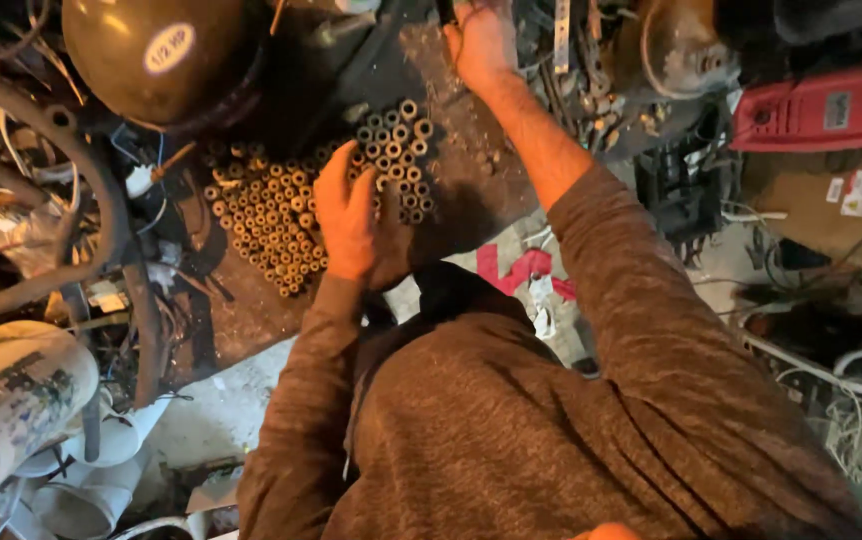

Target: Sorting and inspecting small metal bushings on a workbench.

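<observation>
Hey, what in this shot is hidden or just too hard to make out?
Head view:
- Right hand: fingertips cut off by the top edge, so any grip is unclear.
- Brass tubes: some hidden under the left hand.
- Dark round tank: top cut off by the edge.

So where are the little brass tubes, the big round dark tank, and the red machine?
brass tubes [271, 225], head view, middle of the standing cluster.
round dark tank [141, 50], head view, its domed top.
red machine [811, 110], head view, its red casing.

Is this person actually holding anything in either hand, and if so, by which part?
Nothing can be seen held. The left hand lies flat on the cluster of small metal tubes; the right hand reaches toward the far clutter at the picture's edge, and its grip cannot be told.
</observation>
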